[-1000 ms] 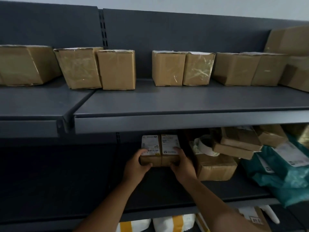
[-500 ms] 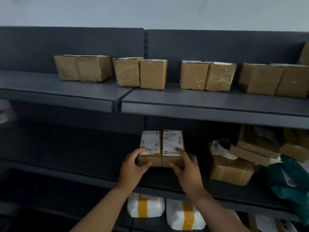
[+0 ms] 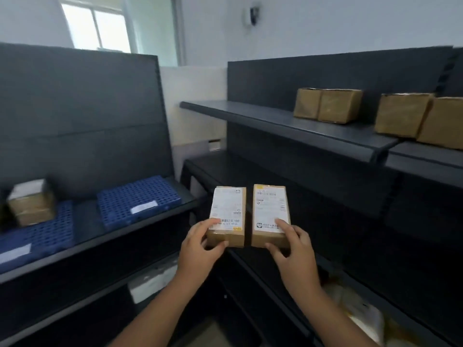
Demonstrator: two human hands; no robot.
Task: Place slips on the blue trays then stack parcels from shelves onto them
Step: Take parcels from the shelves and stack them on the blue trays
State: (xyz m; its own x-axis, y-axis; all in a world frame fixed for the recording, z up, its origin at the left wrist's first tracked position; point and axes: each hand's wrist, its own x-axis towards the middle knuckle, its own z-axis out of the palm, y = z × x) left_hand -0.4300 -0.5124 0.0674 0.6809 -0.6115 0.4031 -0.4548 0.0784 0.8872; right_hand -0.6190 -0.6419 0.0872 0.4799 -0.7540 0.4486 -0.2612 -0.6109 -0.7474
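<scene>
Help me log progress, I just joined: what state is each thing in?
left parcel: label up, gripped by left hand
right parcel: label up, gripped by right hand
right blue tray: slip on it, no parcel
left blue tray: slip and one box on it
brown boxes: resting on upper shelf

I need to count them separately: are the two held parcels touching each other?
Apart. The head view shows a dark gap between the left parcel and the right parcel along their whole visible length.

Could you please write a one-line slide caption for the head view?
Left hand holds one labelled parcel, right hand a second parcel; blue tray with slip lies left.
</scene>
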